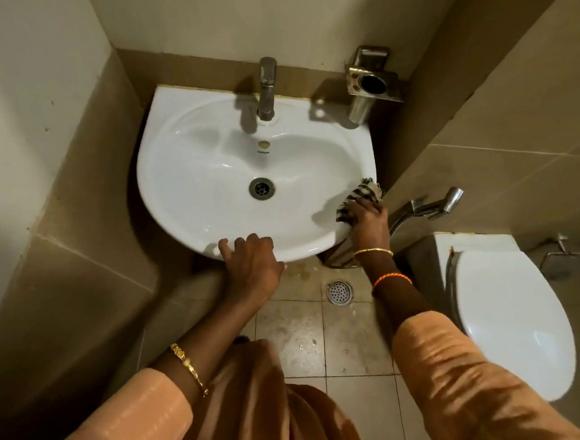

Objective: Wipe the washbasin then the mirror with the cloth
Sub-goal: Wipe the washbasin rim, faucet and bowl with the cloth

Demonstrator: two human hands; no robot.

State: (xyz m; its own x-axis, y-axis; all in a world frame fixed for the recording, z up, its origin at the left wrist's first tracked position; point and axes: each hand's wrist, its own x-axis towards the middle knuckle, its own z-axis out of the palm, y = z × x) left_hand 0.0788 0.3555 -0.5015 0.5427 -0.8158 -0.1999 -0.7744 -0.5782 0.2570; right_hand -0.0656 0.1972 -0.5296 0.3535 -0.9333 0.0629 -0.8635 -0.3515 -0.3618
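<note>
One striped cloth (360,200) lies bunched on the washbasin's (189,164) right rim, its long axis running from the near edge toward the back wall. The right hand (369,222) grips it from above. The left hand (249,261) rests on the near rim, fingers relaxed. One tap (267,87) stands at the back edge, and one drain (262,188) sits at the centre.

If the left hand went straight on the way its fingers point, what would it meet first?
The left hand rests on the washbasin's front rim, fingers pointing into the bowl. It would probably slide over the white bowl surface towards the drain.
</note>
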